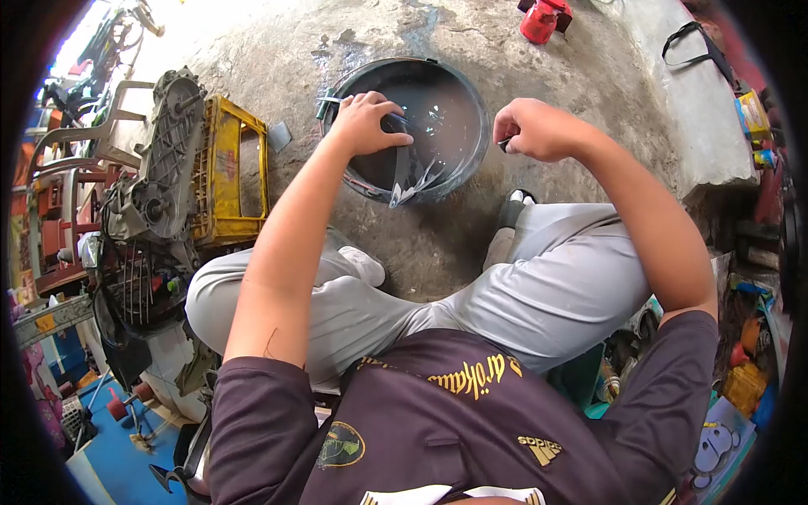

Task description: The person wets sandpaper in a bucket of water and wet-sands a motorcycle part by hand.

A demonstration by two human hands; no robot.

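Note:
A round black basin (478, 160) of murky water stands on the floor in front of me. My left hand (368, 124) reaches over its left side, thumb and fingers curled around a dark glossy panel (404, 168) with pale pointed markings. Part of that panel lies under the water or behind my hand, so its full shape is hidden. Just right of the basin, my right hand (541, 130) is raised and closed. A small dark thing (504, 144) pokes out below its fingers, too little showing to name.
To the left stand a yellow plastic crate (220, 168) and a grey metal engine casing (172, 156). A red can (541, 21) sits on the concrete floor (286, 50) farther back. At right is a concrete ledge (707, 126) with a black strap (699, 50). Clutter lines both sides.

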